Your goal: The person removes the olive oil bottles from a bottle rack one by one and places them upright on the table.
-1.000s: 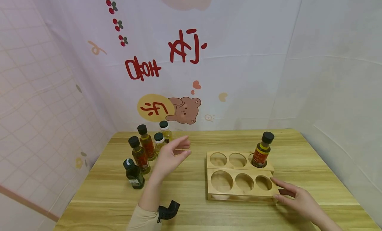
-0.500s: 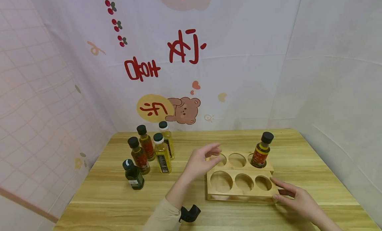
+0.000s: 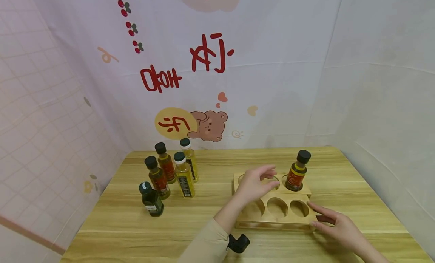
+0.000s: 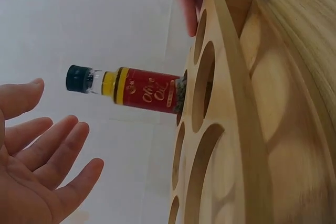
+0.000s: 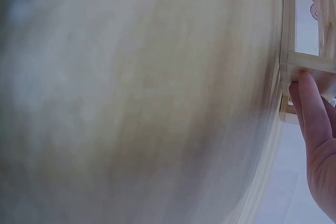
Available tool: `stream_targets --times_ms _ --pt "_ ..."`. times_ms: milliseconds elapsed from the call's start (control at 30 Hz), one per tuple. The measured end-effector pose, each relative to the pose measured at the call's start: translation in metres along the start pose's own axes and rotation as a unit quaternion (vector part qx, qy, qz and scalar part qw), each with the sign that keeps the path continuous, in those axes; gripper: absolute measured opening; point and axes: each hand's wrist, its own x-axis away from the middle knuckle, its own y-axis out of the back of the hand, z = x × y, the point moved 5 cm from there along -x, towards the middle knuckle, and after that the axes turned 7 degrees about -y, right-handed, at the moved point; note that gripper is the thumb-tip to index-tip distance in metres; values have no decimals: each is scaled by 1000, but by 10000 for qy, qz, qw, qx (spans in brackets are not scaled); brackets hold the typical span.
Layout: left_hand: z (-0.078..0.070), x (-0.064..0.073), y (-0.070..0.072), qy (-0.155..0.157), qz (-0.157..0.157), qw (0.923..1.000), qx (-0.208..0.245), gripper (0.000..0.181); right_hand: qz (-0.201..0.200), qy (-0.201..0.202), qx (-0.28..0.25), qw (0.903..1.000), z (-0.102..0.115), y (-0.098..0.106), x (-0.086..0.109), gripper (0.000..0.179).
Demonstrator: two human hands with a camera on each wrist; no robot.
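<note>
A two-step wooden bottle rack (image 3: 289,219) with round holes stands on the table at right of centre. One olive oil bottle (image 3: 295,172) with a red label and black cap sits upright in its back right hole; the left wrist view shows the same olive oil bottle (image 4: 149,90). My left hand (image 3: 255,185) hovers over the rack's left part with fingers parted, holding nothing. In the left wrist view the hand (image 4: 42,177) is apart from the bottle. My right hand (image 3: 340,229) holds the rack's right end between thumb and fingers.
Left on the table (image 3: 119,236) stand two red-labelled bottles (image 3: 158,180), two clear bottles of yellow oil (image 3: 185,180) and a short dark green bottle (image 3: 151,200). A printed cloth (image 3: 272,85) hangs behind the table.
My left hand has moved right, from beside the bottles on the left to above the rack. My right hand stays at the rack's right end. The bottles have not moved.
</note>
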Motion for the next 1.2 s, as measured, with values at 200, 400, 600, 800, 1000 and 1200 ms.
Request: stream_targets --times_ms 200,400,600,800,1000,1200 --pt "5 -11 -15 7 -47 9998 -172 49 16 -64 4 10000 1 1 0 55" --pt "8 -21 -28 -21 -95 9987 -505 49 -44 77 58 9999 2 -1 0 53" --pt "7 -36 -38 58 -151 9978 -649 49 -38 132 -4 9999 3 -1 0 52" --pt "6 -51 -47 100 -76 9947 -1020 52 -12 208 -99 9997 0 -2 1 52" --pt "8 -60 -54 279 1 9934 -1110 55 35 177 -180 9997 -2 -3 0 52" --pt "9 -67 -61 282 162 9921 -1213 58 43 161 -164 9997 -1 -2 -1 52"
